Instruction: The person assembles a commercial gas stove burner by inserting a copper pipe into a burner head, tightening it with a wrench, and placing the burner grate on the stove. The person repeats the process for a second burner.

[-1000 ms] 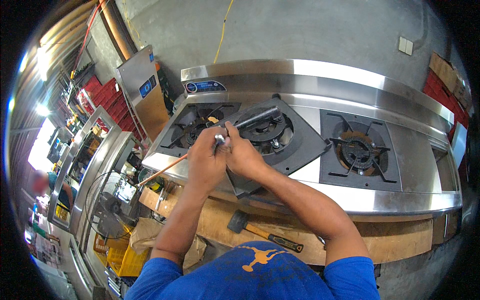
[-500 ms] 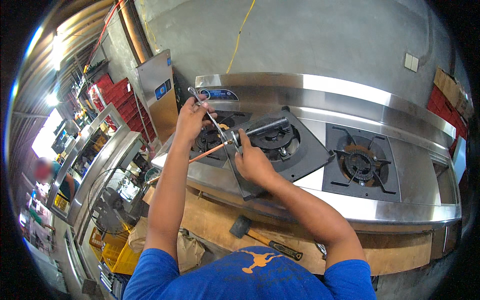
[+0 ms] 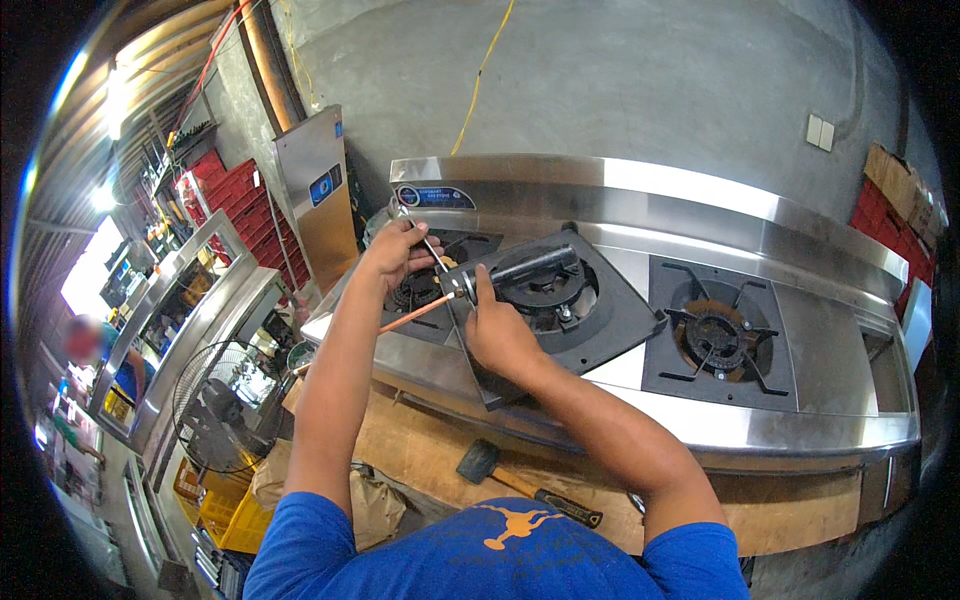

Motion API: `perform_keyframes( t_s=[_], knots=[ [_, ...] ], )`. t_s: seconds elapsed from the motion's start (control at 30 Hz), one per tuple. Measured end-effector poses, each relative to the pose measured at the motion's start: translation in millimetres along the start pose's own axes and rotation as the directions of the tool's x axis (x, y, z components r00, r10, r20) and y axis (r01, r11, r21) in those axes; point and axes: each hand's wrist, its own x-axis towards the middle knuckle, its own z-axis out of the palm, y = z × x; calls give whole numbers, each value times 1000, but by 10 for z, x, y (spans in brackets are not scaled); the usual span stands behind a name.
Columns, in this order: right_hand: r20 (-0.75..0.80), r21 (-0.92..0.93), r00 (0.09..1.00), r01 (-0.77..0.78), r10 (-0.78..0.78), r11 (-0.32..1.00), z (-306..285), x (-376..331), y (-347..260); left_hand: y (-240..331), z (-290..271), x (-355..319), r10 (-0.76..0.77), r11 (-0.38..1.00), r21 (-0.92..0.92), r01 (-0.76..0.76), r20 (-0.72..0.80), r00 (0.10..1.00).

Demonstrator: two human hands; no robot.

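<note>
A thin metal wrench [image 3: 434,252] slants from my left hand [image 3: 398,254] down to the fitting where a copper tube [image 3: 415,314] meets a black burner pipe [image 3: 545,260]. My left thumb and fingers pinch the wrench near its upper end. Closed around the near end of the burner pipe, beside the fitting, is my right hand [image 3: 500,330], its index finger pointing up along it. The pipe belongs to a burner on a square black plate [image 3: 610,335], which lies skewed over the steel stove top [image 3: 620,368]. My fingers partly hide the fitting.
To the right sits another burner [image 3: 715,335] in the stove top. Below, a rubber mallet [image 3: 500,475] lies on a wooden board [image 3: 430,430]. A fan [image 3: 225,405] and yellow crate [image 3: 235,515] stand at left. Further left, a person [image 3: 125,370] is near another steel unit.
My left hand has turned, swinging the wrench's upper end down and slightly right. Its fingers now spread more toward the fitting. My right hand keeps its hold on the burner pipe.
</note>
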Motion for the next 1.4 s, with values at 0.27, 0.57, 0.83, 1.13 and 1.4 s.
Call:
perform_keyframes(
  t_s=[0.27,0.57,0.83,1.13,1.4],
  knots=[
    [24,30,1000,-14,13,999,-22,-4,-3,-94,-47,146,-130,991,49,128,32,991],
    [36,13,999,-4,4,1000,-18,9,1,-73,21,135,-239,971,44,236,69,969],
    [91,-72,996,-15,22,997,-22,47,27,-93,133,92,-98,990,110,91,63,993],
    [97,-204,995,1,20,979,-28,80,86,-62,247,44,47,988,147,-51,32,998],
    [123,-259,989,-46,80,965,-121,82,15,217,492,-160,177,915,369,-161,-9,984]
  ],
)
